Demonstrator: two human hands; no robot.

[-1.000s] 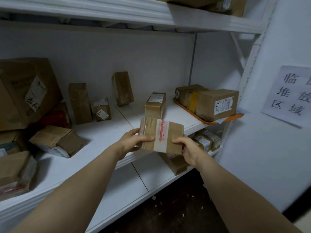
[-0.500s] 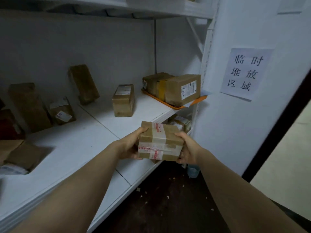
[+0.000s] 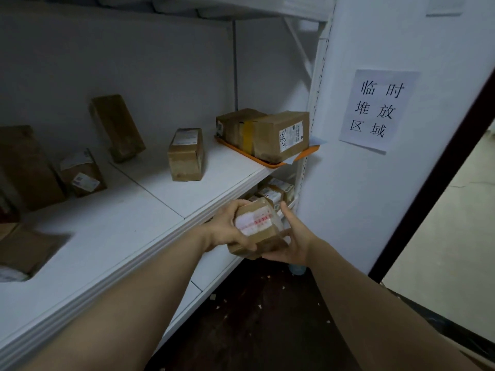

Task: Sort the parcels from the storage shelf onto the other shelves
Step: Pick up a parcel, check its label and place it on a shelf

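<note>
Both hands stay curled round the small brown cardboard parcel crossed with white, red-printed tape (image 3: 258,228), the left hand (image 3: 227,231) over its left side, the right hand (image 3: 293,243) cupping it from below. Within the last second it has sunk and tilted. It is now in the air just off the front edge of the white shelf board (image 3: 160,210), and the view has swung right, so it is probably leaving for another shelf.

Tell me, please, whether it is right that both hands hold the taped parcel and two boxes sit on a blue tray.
The head view shows an orange tray, not blue, under the two boxes; left hand and right hand do hold the taped parcel.
</note>
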